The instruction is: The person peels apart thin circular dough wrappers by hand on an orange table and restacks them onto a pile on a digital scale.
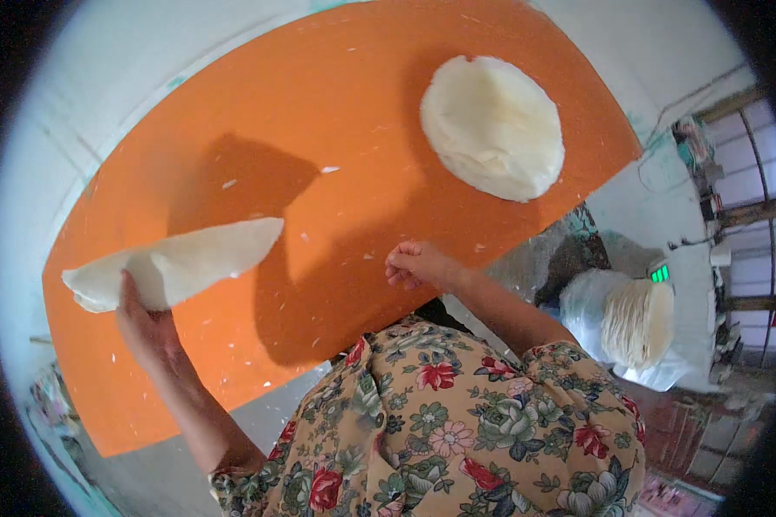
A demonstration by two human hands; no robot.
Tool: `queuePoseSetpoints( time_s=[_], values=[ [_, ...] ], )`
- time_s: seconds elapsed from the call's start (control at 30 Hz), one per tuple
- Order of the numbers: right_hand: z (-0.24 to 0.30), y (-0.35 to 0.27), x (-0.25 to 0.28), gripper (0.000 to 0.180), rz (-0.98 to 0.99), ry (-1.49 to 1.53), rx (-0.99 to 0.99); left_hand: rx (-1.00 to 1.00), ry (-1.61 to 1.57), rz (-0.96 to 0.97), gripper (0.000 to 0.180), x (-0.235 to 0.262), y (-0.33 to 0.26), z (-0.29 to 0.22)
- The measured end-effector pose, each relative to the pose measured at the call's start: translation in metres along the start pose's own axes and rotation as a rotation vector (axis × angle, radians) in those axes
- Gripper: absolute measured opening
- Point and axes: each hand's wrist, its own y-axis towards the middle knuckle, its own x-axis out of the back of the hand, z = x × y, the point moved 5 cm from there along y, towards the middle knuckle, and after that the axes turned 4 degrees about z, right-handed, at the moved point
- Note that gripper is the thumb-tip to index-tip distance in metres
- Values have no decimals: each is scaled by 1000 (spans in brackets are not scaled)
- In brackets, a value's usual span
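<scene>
Well, the orange table takes up most of the space before you, and your flowered shirt fills the near edge. On the far right part of the table lies a round pale pile, wrinkled along its near rim; whether it is one thick layer or several, the view does not settle. Next in size is the pale sheet at your left, a long half-round shape, either folded or tipped nearly edge-on. It is well apart from the pile, and the shadow beyond it suggests you have it raised off the table. Judging by that, you are midway through handling this piece: it is picked up and not yet laid down, while neither hand touches the pile. Off the table to your right, a stack of thin pale rounds sits against clear plastic; how many remain to be handled cannot be told.

Your left arm reaches forward and outward, its hand pinching the sheet's near edge, thumb on top, fingers hidden beneath. Your right arm bends inward across your front, its hand loosely curled above the table, nothing showing in it. Smallest are the white scraps scattered about.
</scene>
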Motion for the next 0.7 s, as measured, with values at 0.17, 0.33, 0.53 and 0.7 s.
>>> queuePoseSetpoints(
  time_s=[0.17, 0.33, 0.53, 0.7],
  values=[
    [-36, -47, 92, 25, -23, 72, 37, -3, 46, 137, 39, -159, 33, 24],
    [-63, -90, 175, 26, -93, 150, -73, -75, -6, 222, 34, -272, 41, 27],
    [-54, -133, 251, 23, -206, 85, -106, 42, -38, 559, 46, -257, 46, 121],
    [-50, -140, 270, 24, -266, 73, 10, 470, -168, 251, 50, -150, -11, 269]
  ],
)
